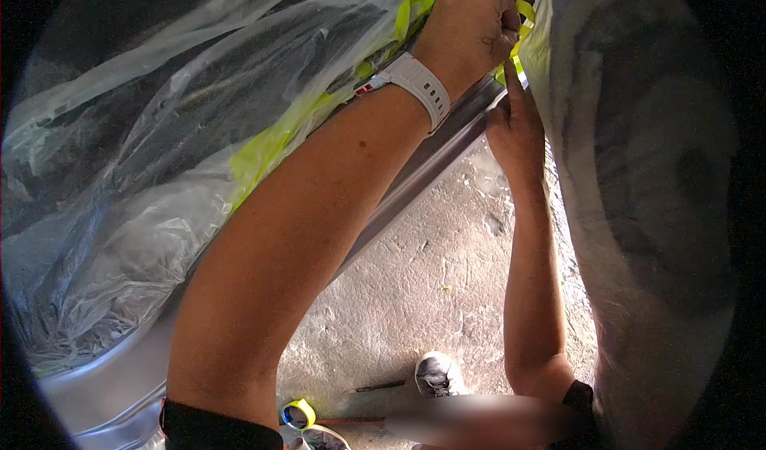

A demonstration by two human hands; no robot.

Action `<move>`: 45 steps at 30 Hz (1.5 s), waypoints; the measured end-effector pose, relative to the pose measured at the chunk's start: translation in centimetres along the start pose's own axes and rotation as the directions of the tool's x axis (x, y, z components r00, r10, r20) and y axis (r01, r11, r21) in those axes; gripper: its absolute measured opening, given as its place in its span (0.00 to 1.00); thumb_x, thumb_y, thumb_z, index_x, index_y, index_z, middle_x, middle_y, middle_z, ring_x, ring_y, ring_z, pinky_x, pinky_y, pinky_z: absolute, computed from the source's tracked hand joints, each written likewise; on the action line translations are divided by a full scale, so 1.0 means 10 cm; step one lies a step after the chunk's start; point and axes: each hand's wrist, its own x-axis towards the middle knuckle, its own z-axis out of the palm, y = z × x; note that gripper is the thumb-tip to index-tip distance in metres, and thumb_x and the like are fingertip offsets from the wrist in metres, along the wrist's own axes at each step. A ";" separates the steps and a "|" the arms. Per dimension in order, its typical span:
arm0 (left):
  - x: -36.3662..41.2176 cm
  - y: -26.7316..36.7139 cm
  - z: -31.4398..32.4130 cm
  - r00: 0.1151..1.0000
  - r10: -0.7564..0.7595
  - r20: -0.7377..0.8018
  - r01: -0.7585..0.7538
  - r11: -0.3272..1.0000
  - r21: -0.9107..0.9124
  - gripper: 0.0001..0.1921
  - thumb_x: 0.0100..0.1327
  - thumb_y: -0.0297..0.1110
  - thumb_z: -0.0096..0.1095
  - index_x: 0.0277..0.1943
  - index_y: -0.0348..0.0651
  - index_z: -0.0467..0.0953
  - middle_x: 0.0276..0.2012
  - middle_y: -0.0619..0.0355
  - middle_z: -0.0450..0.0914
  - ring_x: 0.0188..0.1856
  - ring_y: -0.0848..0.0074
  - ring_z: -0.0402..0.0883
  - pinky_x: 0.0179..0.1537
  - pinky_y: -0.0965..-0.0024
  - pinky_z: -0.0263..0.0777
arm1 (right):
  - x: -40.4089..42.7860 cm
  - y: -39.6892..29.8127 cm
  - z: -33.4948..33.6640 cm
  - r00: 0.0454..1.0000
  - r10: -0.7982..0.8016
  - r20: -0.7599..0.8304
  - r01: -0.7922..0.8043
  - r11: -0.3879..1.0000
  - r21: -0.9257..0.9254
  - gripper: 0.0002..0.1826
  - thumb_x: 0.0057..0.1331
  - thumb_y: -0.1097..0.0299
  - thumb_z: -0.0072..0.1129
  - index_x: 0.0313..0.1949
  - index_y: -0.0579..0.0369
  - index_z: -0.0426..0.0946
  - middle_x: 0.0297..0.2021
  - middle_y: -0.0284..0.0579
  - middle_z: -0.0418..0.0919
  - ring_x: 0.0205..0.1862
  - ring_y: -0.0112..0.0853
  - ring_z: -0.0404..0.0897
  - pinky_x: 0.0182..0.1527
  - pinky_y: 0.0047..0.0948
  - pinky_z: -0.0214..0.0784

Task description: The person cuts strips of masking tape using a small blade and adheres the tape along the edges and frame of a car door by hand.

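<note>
My left hand (pixel 470 28), with a white-strapped watch (pixel 419 85) at the wrist, reaches to the top of the view. Its fingers are curled against a looped strip of yellow masking tape (pixel 525 12), and they appear to pinch it; the fingertips are partly hidden. Just below, my right hand (pixel 519 130) extends its index finger up to the lower part of that strip. Its other fingers are bent and partly out of sight. Both hands are at the narrow end of a gap between a metal sill (pixel 428 157) and a sheet-draped panel (pixel 604 169).
Clear plastic sheeting (pixel 179 97) hangs at left, edged with more yellow tape (pixel 260 154). Silver bodywork (pixel 114 399) shows below it. On the rough concrete floor (pixel 395 288) are my shoe (pixel 438 375) and a thin dark strip (pixel 380 386). A yellow tape roll (pixel 309 414) appears near the bottom.
</note>
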 end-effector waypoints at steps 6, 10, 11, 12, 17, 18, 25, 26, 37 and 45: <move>0.01 0.02 -0.01 0.998 -0.046 0.036 0.045 0.999 0.023 0.08 0.53 0.18 0.68 0.37 0.31 0.82 0.36 0.42 0.80 0.40 0.53 0.82 0.43 0.59 0.75 | -0.02 -0.04 0.02 1.000 0.001 -0.021 0.003 0.985 0.170 0.41 0.60 0.77 0.50 0.76 0.51 0.64 0.38 0.56 0.77 0.41 0.48 0.79 0.48 0.41 0.72; 0.03 0.01 0.01 1.000 -0.024 -0.003 0.024 0.998 0.065 0.09 0.52 0.18 0.70 0.37 0.32 0.83 0.36 0.42 0.80 0.40 0.53 0.82 0.43 0.58 0.75 | -0.07 -0.14 0.01 0.985 -0.059 -0.164 0.068 0.997 0.046 0.40 0.59 0.77 0.50 0.75 0.60 0.62 0.55 0.63 0.78 0.57 0.54 0.79 0.62 0.43 0.69; 0.03 0.01 0.02 0.999 -0.041 -0.014 0.042 0.996 0.084 0.09 0.51 0.18 0.70 0.37 0.33 0.83 0.36 0.42 0.80 0.40 0.53 0.82 0.43 0.58 0.75 | -0.08 -0.17 0.02 0.976 -0.071 -0.207 0.079 0.996 0.031 0.40 0.59 0.77 0.50 0.74 0.62 0.62 0.60 0.65 0.77 0.62 0.55 0.77 0.66 0.44 0.68; 0.02 0.00 0.01 1.000 -0.023 0.000 0.023 0.997 0.069 0.09 0.51 0.18 0.70 0.37 0.33 0.83 0.36 0.43 0.80 0.40 0.53 0.82 0.43 0.58 0.75 | -0.06 -0.17 0.01 0.984 -0.075 -0.158 0.102 0.980 0.171 0.40 0.59 0.78 0.50 0.74 0.62 0.61 0.69 0.67 0.69 0.72 0.56 0.69 0.74 0.44 0.60; 0.03 -0.05 0.03 0.999 -0.006 0.037 0.003 0.996 0.085 0.10 0.51 0.17 0.71 0.38 0.34 0.83 0.37 0.43 0.80 0.40 0.53 0.82 0.43 0.58 0.75 | 0.10 -0.18 0.07 0.989 -0.075 -0.127 0.101 0.971 0.216 0.41 0.61 0.76 0.49 0.77 0.57 0.58 0.70 0.69 0.67 0.74 0.57 0.65 0.76 0.45 0.55; 0.02 -0.05 0.05 0.998 -0.045 0.041 0.043 0.997 0.056 0.10 0.51 0.17 0.71 0.38 0.34 0.83 0.37 0.43 0.81 0.40 0.53 0.82 0.43 0.58 0.76 | 0.10 -0.19 0.08 0.987 -0.072 -0.147 0.104 0.969 0.224 0.40 0.61 0.77 0.50 0.76 0.56 0.60 0.70 0.65 0.69 0.74 0.55 0.67 0.75 0.44 0.57; 0.03 -0.07 0.04 1.000 -0.015 0.025 0.015 1.000 0.010 0.10 0.54 0.17 0.68 0.40 0.35 0.84 0.39 0.43 0.81 0.42 0.54 0.83 0.45 0.59 0.76 | 0.14 -0.27 0.01 0.989 0.150 -0.017 -0.136 0.932 0.336 0.36 0.64 0.77 0.51 0.74 0.53 0.64 0.67 0.59 0.74 0.73 0.48 0.69 0.73 0.39 0.59; 0.04 -0.05 0.03 0.999 -0.015 0.034 0.015 1.000 0.002 0.10 0.54 0.17 0.67 0.40 0.35 0.84 0.40 0.44 0.81 0.43 0.54 0.83 0.46 0.59 0.76 | 0.15 -0.29 0.00 0.988 0.157 -0.002 -0.145 0.922 0.358 0.36 0.64 0.77 0.51 0.74 0.53 0.65 0.67 0.59 0.74 0.73 0.48 0.70 0.72 0.39 0.59; 0.06 0.14 0.08 0.993 -0.112 0.031 0.103 0.975 0.196 0.07 0.56 0.20 0.66 0.39 0.34 0.82 0.42 0.43 0.79 0.47 0.48 0.82 0.49 0.51 0.75 | 0.15 -0.22 0.13 0.989 0.116 -0.089 -0.077 0.931 0.357 0.32 0.63 0.80 0.49 0.70 0.55 0.69 0.58 0.56 0.81 0.61 0.43 0.79 0.65 0.40 0.67; 0.07 0.22 -0.08 0.982 -0.096 0.164 0.060 0.975 0.212 0.06 0.58 0.24 0.66 0.37 0.32 0.78 0.42 0.43 0.80 0.45 0.49 0.83 0.48 0.53 0.76 | 0.05 -0.26 0.13 0.970 -0.026 -0.242 0.092 0.960 0.266 0.31 0.62 0.77 0.51 0.68 0.56 0.70 0.55 0.62 0.80 0.59 0.56 0.78 0.64 0.45 0.67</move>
